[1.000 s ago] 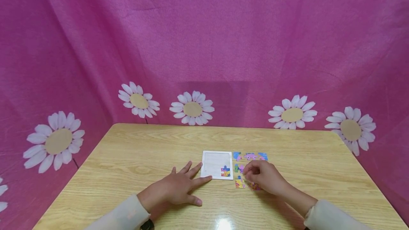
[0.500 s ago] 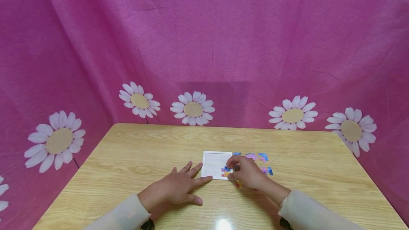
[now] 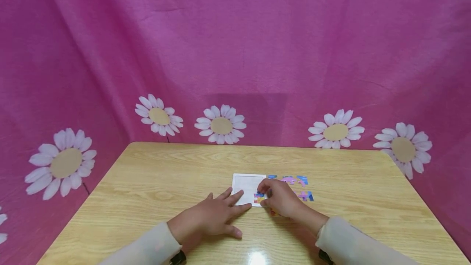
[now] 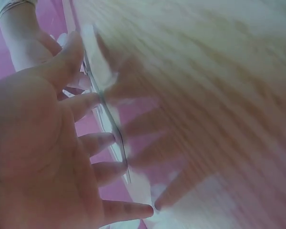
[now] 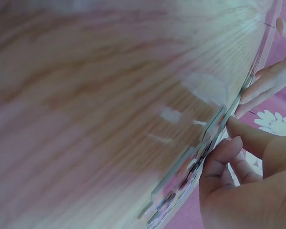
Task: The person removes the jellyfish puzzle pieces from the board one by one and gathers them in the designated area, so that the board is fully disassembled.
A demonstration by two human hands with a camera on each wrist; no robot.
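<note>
A white square puzzle tray [image 3: 239, 174] lies flat on the table, with a colourful puzzle piece [image 3: 259, 198] in its near right corner. My left hand [image 3: 217, 216] is spread out, its fingers straight and touching the tray's left and near edges. My right hand [image 3: 281, 199] bends over the tray's right edge. Its thumb and index finger pinch at the puzzle piece in the corner, though the contact itself is partly hidden. In the right wrist view the curled right fingers [image 5: 221, 160] are low beside the row of pieces.
More loose puzzle pieces, such as a pink one [image 3: 288, 180] and a blue-and-pink one [image 3: 305, 196], lie right of the tray; some are hidden under the right hand. The wooden table [image 3: 176, 167] meets a pink flowered cloth [image 3: 257, 52] behind.
My right hand has moved left from the loose pieces to the tray's right edge. My left hand has slid slightly right along the tray's near edge.
</note>
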